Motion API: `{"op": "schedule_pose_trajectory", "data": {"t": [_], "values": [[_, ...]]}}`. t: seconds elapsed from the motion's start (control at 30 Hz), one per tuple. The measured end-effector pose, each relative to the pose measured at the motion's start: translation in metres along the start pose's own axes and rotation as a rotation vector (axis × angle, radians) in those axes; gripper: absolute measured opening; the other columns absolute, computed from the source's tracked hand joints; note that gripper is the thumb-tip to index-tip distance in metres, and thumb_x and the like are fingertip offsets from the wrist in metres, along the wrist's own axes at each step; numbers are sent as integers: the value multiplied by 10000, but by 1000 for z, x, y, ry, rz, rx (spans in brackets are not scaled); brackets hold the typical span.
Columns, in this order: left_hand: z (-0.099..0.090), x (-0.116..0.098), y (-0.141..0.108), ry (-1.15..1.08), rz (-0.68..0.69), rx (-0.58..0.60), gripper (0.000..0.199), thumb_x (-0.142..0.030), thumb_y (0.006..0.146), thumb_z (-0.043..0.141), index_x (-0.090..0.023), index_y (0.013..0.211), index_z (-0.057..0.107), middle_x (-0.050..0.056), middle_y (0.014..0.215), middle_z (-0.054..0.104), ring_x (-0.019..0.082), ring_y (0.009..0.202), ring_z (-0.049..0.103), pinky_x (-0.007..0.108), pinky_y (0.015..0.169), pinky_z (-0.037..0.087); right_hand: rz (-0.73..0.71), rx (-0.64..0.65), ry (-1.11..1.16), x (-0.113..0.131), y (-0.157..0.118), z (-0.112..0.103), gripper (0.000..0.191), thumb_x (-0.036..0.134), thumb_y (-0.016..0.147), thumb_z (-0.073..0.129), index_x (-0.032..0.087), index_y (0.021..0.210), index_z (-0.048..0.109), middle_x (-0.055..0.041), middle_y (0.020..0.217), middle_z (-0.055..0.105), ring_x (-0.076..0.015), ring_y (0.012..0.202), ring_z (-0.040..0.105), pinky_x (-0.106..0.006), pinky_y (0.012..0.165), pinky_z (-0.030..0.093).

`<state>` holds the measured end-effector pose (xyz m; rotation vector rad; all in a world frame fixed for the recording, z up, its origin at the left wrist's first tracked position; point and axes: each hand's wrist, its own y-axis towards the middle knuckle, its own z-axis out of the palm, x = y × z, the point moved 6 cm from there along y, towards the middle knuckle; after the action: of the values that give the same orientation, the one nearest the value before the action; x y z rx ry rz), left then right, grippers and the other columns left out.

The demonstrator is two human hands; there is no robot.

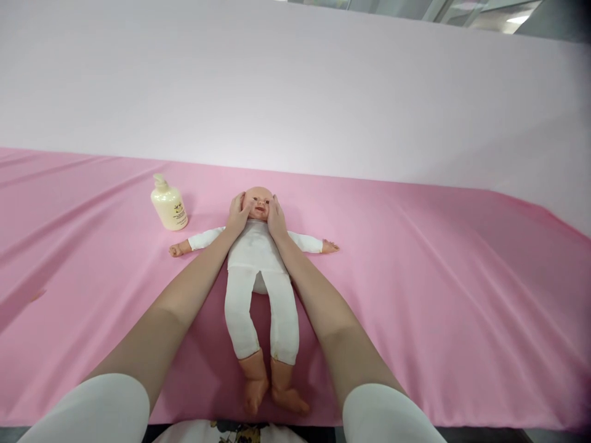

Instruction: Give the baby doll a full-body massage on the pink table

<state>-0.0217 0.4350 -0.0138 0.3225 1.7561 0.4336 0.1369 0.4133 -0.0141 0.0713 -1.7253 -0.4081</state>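
A baby doll (257, 249) in a white cloth suit lies on its back, its feet toward me and its arms spread wide. My left hand (237, 215) rests along the left side of the doll's head (258, 192), its thumb on the cheek. Against the opposite cheek lies my right hand (276, 218), fingers extended up the side of the head. Both palms touch the head, with the doll's eyes and mouth visible between them. Parts of my fingers are hidden behind the head's edges.
A cream pump bottle (169, 206) stands left of the doll, just beyond its outstretched hand. Pink cloth (415, 295) with soft folds covers the table. A white panel (295, 92) rises behind it. The table's front edge is close to my body.
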Motion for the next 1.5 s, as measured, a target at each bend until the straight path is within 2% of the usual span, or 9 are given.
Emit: {"op": "schedule_pose_trajectory", "data": {"t": [0.1, 0.2, 0.33, 0.57, 0.77, 0.9, 1.07, 1.27, 1.5], "values": [[-1, -7, -2, 45, 103, 18, 689, -647, 887, 622, -237, 1432, 530, 146, 1523, 481, 295, 1477, 396, 480, 1267, 282, -43, 75, -11, 13, -6, 2, 881, 781, 890, 410, 259, 1593, 316, -17, 1677, 311, -200, 1576, 278, -427, 1330, 189], [2, -16, -4, 52, 219, 77, 600, -642, 938, 539, -262, 1400, 588, 119, 1585, 415, 287, 1522, 337, 475, 1289, 239, -127, 170, -24, 27, -12, 5, 777, 763, 899, 435, 309, 1530, 441, 39, 1672, 314, -176, 1611, 154, -425, 1345, 132], [4, -12, -1, -12, 205, 112, 613, -643, 964, 475, -230, 1397, 608, 123, 1622, 376, 288, 1535, 329, 470, 1297, 227, -108, 199, -21, 26, -12, 3, 776, 778, 894, 428, 292, 1493, 503, 44, 1688, 272, -177, 1626, 56, -426, 1350, 96], [5, 5, 4, -70, 49, 72, 795, -681, 888, 595, -225, 1525, 462, 126, 1648, 352, 305, 1558, 286, 486, 1312, 175, 97, 122, 88, 7, -3, 1, 1110, 785, 807, 547, 155, 1636, 165, -69, 1685, 286, -236, 1559, 320, -427, 1308, 274], [5, -16, 1, -27, 273, 116, 642, -724, 948, 428, -266, 1322, 678, 82, 1626, 395, 290, 1531, 335, 480, 1301, 203, -124, 219, -23, 26, -7, 4, 844, 792, 883, 427, 263, 1540, 437, 31, 1701, 238, -179, 1627, 51, -408, 1349, 82], [6, -12, 2, -7, 257, 122, 671, -728, 946, 427, -266, 1395, 619, 93, 1623, 398, 288, 1527, 341, 487, 1297, 206, -109, 209, -45, 27, -8, 3, 901, 796, 879, 428, 205, 1558, 408, -17, 1720, 175, -196, 1626, 70, -399, 1347, 92], [6, 1, 2, -7, 129, 59, 792, -752, 926, 439, -233, 1523, 467, 119, 1650, 348, 291, 1554, 290, 482, 1304, 186, -19, 153, 1, 16, -4, 2, 912, 744, 881, 468, 257, 1618, 242, 4, 1719, 181, -197, 1615, 146, -432, 1348, 118], [6, -18, 0, 36, 276, 104, 726, -759, 949, 349, -266, 1423, 592, 86, 1619, 406, 275, 1525, 348, 448, 1301, 209, -233, 161, -143, 26, 1, 5, 630, 687, 938, 365, 350, 1439, 547, 110, 1692, 239, -200, 1617, 107, -442, 1352, -8], [5, -5, 4, 44, 207, 76, 710, -733, 948, 402, -265, 1459, 555, 80, 1631, 387, 273, 1559, 275, 456, 1317, 143, -179, 131, -129, 21, 5, 5, 640, 577, 935, 398, 281, 1495, 488, 28, 1650, 360, -214, 1607, 154, -455, 1348, 50]]}}
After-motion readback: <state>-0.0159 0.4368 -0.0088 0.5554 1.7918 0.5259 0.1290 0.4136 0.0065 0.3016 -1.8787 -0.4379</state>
